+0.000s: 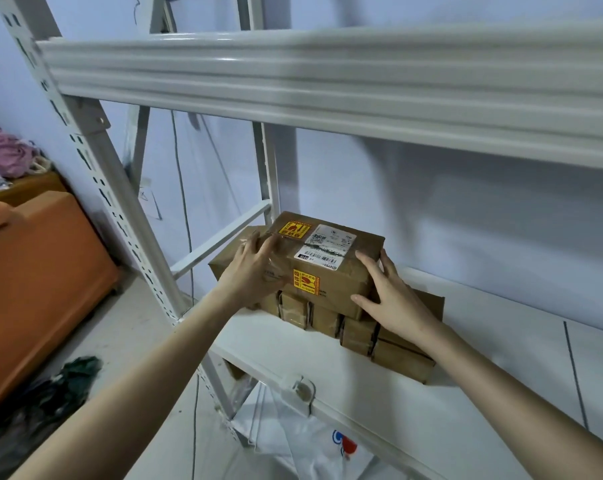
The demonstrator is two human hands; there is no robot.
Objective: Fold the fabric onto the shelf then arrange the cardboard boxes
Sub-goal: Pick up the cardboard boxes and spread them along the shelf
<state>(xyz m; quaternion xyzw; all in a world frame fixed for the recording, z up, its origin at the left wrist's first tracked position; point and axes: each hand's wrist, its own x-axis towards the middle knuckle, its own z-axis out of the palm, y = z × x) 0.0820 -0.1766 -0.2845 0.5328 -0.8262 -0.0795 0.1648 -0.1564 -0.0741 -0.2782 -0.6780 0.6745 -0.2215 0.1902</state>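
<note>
A brown cardboard box [331,258] with yellow stickers and a white shipping label sits on top of a row of several smaller cardboard boxes [355,332] on the white shelf [414,403]. My left hand [253,268] grips the top box's left end, fingers curled over its upper edge. Against its right end lies my right hand [388,294], fingers spread along the side and thumb at the lower front corner. Another flat box [229,259] lies behind and to the left of the top one. No fabric shows on this shelf.
A white metal beam [328,91] of the upper shelf crosses above. The perforated rack upright [120,209] stands at left. An orange cabinet [40,278] and dark cloth [68,379] lie on the floor at left. A white plastic bag [310,441] sits below the shelf.
</note>
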